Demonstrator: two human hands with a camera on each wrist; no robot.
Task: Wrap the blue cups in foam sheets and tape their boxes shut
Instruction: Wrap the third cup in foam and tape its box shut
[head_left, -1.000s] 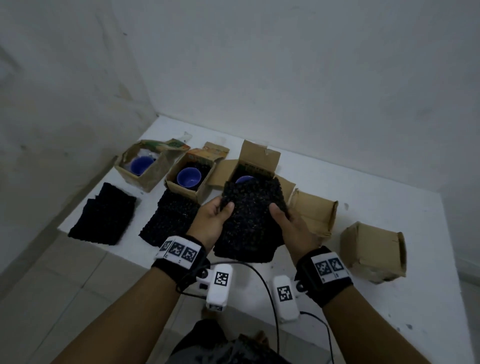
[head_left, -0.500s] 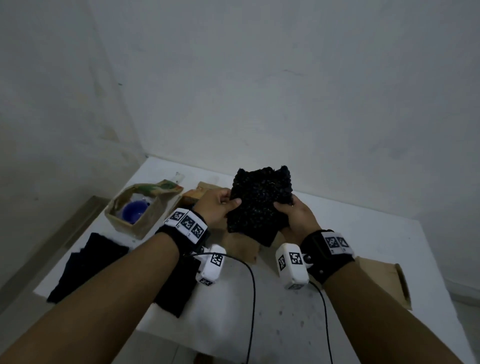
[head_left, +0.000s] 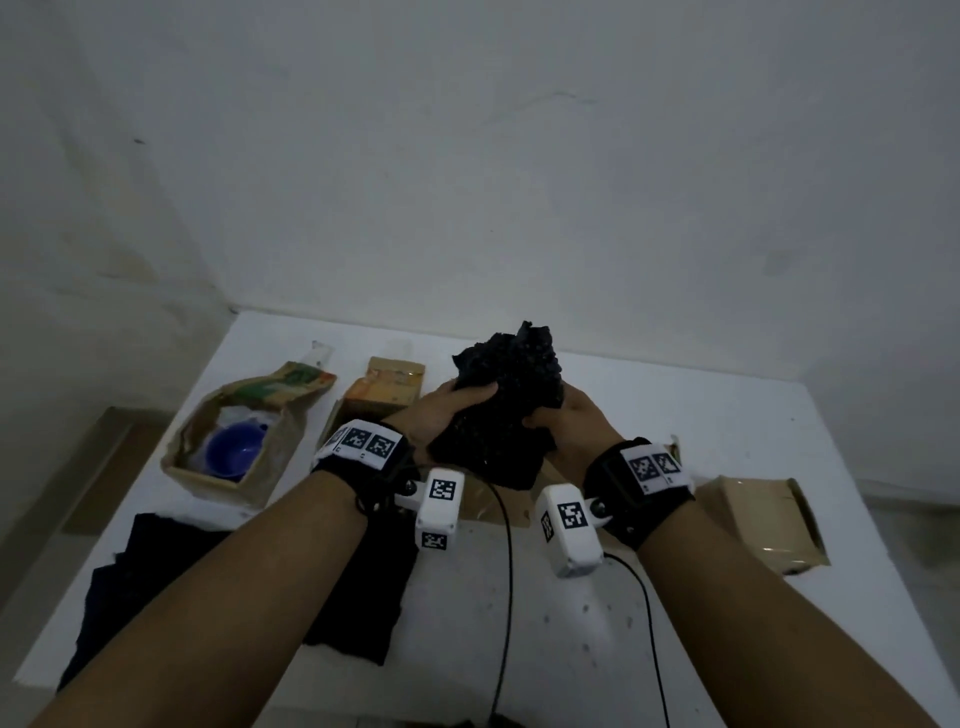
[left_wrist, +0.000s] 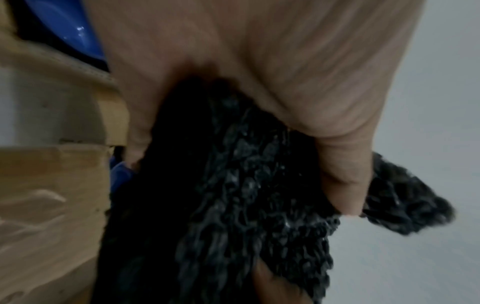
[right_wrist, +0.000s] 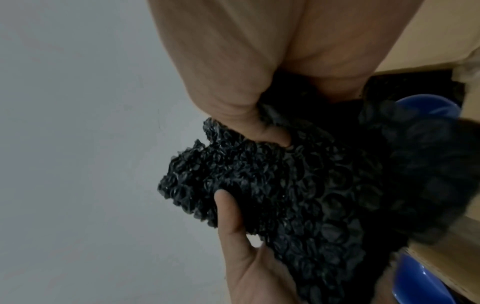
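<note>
Since a moment ago, both hands have bunched the black foam sheet (head_left: 506, 400) tighter, above the middle of the desk (head_left: 727, 426). Soft, light, springy, it wants edge holds: left hand (head_left: 447, 415) and right hand (head_left: 566, 426) clench it. Left, a fragile blue cup (head_left: 231, 451) sits boxed.

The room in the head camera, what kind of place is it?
Probably a makeshift packing spot in a bare room: a white table pushed into a corner of plain walls, small cardboard boxes, and black foam sheets laid out for wrapping.
</note>
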